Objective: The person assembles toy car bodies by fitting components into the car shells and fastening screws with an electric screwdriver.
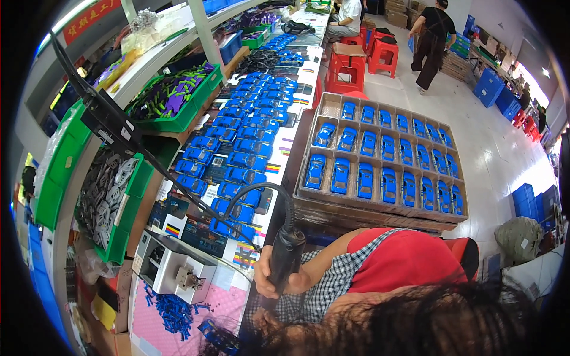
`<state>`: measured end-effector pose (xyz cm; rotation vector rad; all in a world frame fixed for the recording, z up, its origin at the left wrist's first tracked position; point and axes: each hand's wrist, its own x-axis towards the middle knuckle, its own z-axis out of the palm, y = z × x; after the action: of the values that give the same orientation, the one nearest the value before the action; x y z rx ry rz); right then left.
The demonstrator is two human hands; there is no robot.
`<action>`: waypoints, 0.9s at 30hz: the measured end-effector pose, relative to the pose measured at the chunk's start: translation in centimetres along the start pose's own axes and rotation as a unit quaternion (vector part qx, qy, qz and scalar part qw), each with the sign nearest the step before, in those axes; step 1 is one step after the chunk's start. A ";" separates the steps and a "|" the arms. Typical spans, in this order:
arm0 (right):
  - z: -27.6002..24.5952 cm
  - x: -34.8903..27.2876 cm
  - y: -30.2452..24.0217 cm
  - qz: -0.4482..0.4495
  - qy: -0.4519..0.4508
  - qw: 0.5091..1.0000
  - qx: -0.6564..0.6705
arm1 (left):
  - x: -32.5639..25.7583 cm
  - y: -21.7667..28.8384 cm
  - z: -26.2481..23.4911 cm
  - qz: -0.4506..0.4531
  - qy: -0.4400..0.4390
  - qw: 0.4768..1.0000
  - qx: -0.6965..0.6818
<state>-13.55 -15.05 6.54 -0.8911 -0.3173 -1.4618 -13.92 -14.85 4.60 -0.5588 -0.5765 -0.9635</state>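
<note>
Right grip [296, 282] round black corded tool [287, 254] (blue toy cars [238, 212] near).

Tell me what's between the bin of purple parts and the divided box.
In the head view, mostly rows of blue cars lie between that bin and the divided box.

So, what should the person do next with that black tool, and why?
Probably bring the black corded tool toward the nearest blue toy car: the hand grips the tool, and that car sits apart from the rows of cars, close to the loose blue parts.
</note>
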 end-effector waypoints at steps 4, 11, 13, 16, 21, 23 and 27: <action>-0.2 0.3 -0.6 0.006 0.015 1.000 -0.010 | -1.0 0.2 0.1 -0.016 0.147 0.811 0.566; 0.6 0.1 -0.7 0.026 0.032 0.999 -0.021 | 0.0 -0.3 -0.1 0.019 0.001 0.994 -0.105; 0.1 0.6 -1.2 0.031 0.039 0.998 -0.026 | 0.4 -0.2 0.4 0.023 0.007 0.990 -0.139; 0.5 0.3 -1.2 0.037 0.050 0.998 -0.034 | 1.0 0.2 1.5 -0.043 0.006 0.983 -0.178; 0.8 0.2 -1.2 0.047 0.068 0.996 -0.046 | 0.7 0.0 2.0 0.049 0.160 0.919 -0.358; 1.0 0.1 -1.2 0.055 0.073 0.995 -0.043 | 1.0 0.2 1.8 0.033 0.099 0.935 -0.339; 1.5 0.1 -2.3 0.070 0.081 0.994 -0.034 | 0.8 0.2 1.6 0.040 0.055 0.865 -0.497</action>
<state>-15.19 -13.79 8.29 -0.8266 -0.0823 -1.4118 -13.71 -14.10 6.25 -1.4225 0.1062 -1.1710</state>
